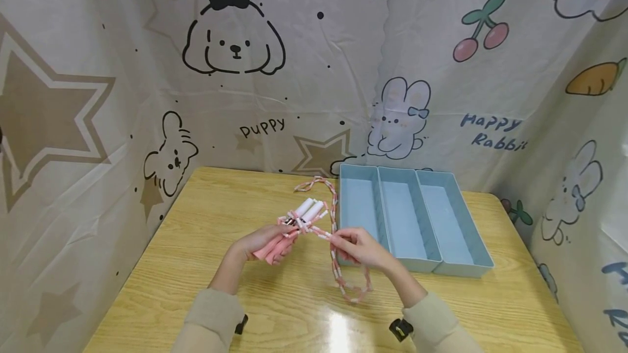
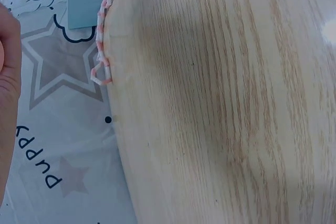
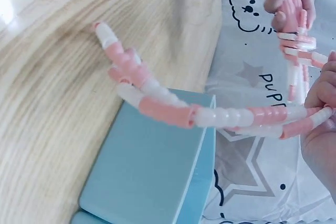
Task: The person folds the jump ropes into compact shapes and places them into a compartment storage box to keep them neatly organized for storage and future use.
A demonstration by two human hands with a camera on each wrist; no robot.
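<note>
A jump rope strung with pink and white beads has two handles with pink grips and white ends. My left hand grips both handles side by side by their pink parts. Around the handles the beaded cord is wound in a few turns. To the right, my right hand pinches a doubled stretch of the cord between thumb and fingers. In the right wrist view the loose beaded cord hangs from that hand in a double strand. Only an edge of the left hand shows in the left wrist view.
A light blue tray with three long compartments stands right of the hands, close by the right hand. One loop of cord reaches toward the back of the wooden table. A printed cloth hangs behind and at both sides.
</note>
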